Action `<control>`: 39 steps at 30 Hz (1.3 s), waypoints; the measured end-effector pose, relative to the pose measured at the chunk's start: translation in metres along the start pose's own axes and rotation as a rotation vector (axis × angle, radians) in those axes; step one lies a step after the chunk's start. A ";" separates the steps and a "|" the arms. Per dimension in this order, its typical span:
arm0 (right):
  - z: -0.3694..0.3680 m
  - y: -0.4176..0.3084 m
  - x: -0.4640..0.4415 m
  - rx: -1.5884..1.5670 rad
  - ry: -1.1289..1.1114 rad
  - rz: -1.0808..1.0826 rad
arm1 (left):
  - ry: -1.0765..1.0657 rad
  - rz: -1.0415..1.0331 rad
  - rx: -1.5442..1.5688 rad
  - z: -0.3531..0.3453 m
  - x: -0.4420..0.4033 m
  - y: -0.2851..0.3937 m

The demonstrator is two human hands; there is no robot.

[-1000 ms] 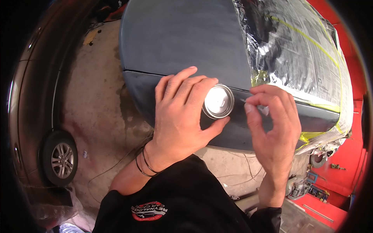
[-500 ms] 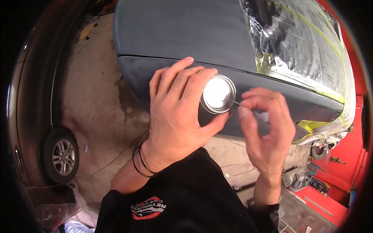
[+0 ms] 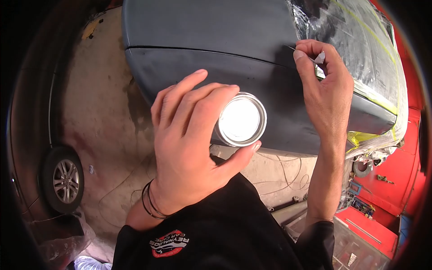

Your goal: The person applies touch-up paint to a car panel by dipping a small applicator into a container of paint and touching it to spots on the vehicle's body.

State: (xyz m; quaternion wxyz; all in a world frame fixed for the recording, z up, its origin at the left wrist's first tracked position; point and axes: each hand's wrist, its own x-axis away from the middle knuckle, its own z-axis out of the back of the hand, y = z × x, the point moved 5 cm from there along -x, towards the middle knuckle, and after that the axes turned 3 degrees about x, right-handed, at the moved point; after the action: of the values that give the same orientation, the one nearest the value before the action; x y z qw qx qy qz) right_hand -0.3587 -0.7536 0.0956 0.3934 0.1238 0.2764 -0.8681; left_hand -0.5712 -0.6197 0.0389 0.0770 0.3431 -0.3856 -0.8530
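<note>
A small round metal can (image 3: 241, 119), its top very bright, is gripped by its rim between the fingers and thumb of my left hand (image 3: 186, 130). My right hand (image 3: 326, 74) pinches a thin pointed tool (image 3: 291, 47) between thumb and index finger, over the grey car panel (image 3: 202, 24) close to the seam. A small whitish scrap (image 3: 320, 58) shows at my right fingers; whether it is paper or plastic I cannot tell. The can is held above the lower grey panel (image 3: 283, 112), well apart from the tool.
Plastic and paper masking (image 3: 355, 49) with yellow tape covers the car's right part. A dark car with a wheel (image 3: 66, 180) stands at the left. Hoses lie on the concrete floor (image 3: 99, 99). Red panels (image 3: 382, 189) and assorted tools are at the lower right.
My right hand has moved up and away from the can with the thin tool, towards the panel seam. My left hand and the can have shifted slightly left and down in view.
</note>
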 end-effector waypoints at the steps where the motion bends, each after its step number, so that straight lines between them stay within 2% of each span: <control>1: -0.001 0.000 0.001 -0.001 -0.004 -0.012 | -0.006 0.005 0.002 0.002 0.003 0.000; 37: -0.013 0.002 0.002 0.152 0.033 0.092 | -0.042 0.043 -0.017 0.014 0.011 -0.005; 39: -0.012 0.006 0.003 0.054 0.051 0.059 | -0.038 0.041 -0.016 0.015 0.011 -0.005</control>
State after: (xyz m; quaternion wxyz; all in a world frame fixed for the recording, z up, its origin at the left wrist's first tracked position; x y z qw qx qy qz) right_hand -0.3559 -0.7521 0.0824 0.4080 0.1646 0.2589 -0.8599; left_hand -0.5880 -0.6115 0.0365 0.0900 0.3182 -0.3873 -0.8606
